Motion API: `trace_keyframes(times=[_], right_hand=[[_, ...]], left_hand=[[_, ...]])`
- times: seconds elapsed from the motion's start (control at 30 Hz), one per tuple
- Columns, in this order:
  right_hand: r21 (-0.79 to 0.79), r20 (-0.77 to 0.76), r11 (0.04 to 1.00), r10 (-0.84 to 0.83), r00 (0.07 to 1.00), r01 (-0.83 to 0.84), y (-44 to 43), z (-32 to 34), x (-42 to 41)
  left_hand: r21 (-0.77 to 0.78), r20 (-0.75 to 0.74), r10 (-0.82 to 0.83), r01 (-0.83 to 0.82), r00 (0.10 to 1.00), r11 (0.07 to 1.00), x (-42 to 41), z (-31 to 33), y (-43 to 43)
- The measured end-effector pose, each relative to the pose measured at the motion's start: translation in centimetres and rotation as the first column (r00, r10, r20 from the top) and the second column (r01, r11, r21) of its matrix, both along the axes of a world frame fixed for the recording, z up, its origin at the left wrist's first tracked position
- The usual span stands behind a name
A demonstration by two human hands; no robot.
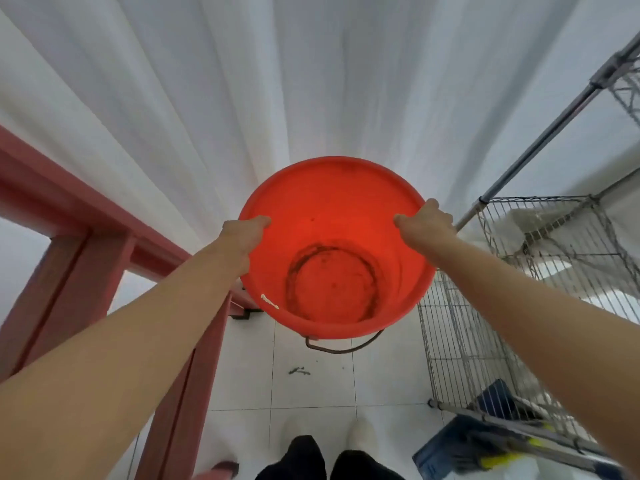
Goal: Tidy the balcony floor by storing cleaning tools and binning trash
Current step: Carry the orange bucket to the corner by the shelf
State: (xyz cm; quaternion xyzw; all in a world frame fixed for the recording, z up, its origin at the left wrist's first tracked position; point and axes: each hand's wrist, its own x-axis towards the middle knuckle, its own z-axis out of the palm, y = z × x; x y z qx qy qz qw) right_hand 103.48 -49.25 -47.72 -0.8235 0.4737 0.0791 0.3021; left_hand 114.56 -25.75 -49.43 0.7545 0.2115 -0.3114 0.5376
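Head view: a red bucket (332, 209) is held above the tiled floor (311, 393), its mouth tilted towards the camera so that the stained bottom is seen. Its left rim is gripped by the left hand (242, 237), with the thumb laid inside. Its right rim is gripped likewise by the right hand (427, 225). A wire handle (343, 348) hangs below the near edge. A white curtain (277, 81) is seen behind, a red frame (69, 209) at the left and a wire rack (540, 237) just right of the bucket. A dark scrap (299, 371) lies on the floor beneath.
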Motion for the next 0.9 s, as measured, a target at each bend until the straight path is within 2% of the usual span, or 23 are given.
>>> trace_keyframes(times=[0.3,0.47,0.57,0.77,0.9], right_hand=[[0.024,-0.028,0.999,0.021,0.999,-0.020,-2.4,-18.0,0.9],[0.066,0.040,0.998,0.021,0.999,-0.024,-2.9,-26.8,0.7],[0.126,0.108,0.992,0.004,0.994,-0.018,-3.1,-30.6,0.5],[0.146,0.127,0.987,0.040,0.991,-0.058,-3.9,-36.6,0.7],[0.165,0.133,0.984,0.043,0.990,-0.065,-4.5,-39.1,1.7]], left_hand=[[-0.004,-0.152,0.024,-0.025,0.988,1.000,0.7,-17.0,-1.5],[-0.018,-0.132,-0.020,0.018,0.991,1.000,0.8,-25.8,-1.8],[-0.062,-0.142,-0.046,0.037,0.989,0.997,0.8,-29.7,-2.1],[-0.128,-0.139,-0.035,0.017,0.990,0.992,1.2,-35.7,-2.6],[-0.108,-0.135,-0.051,0.036,0.990,0.994,1.9,-38.2,-3.2]])
